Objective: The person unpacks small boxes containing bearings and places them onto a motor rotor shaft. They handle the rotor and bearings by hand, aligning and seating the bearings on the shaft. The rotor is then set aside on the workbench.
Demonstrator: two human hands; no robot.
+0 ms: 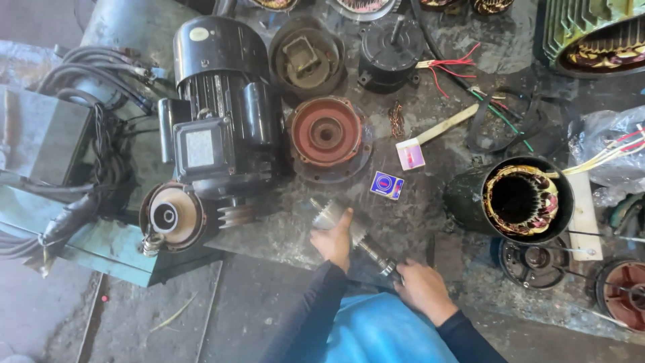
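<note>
Steel, grey and laminated, fills our grip: we hold a motor rotor (342,225) across the near edge of the workbench (282,235). Our left hand (334,240) is wrapped around the drum-shaped core, fingers clenched on it, while our right hand (422,289) closes around the end of the shaft (379,261), which runs slanting between the two hands. We judge the rotor heavy and rigid, its smooth core likely slick with grime, so the narrow shaft and the core's flanks give the surest hold. Just beyond our left hand lies a small blue bearing box (387,185) and a pink box (410,155). Farther out stand a red end bell (327,134), a black electric motor (222,114), and, to our right, a stator housing (521,200) with copper windings.
</note>
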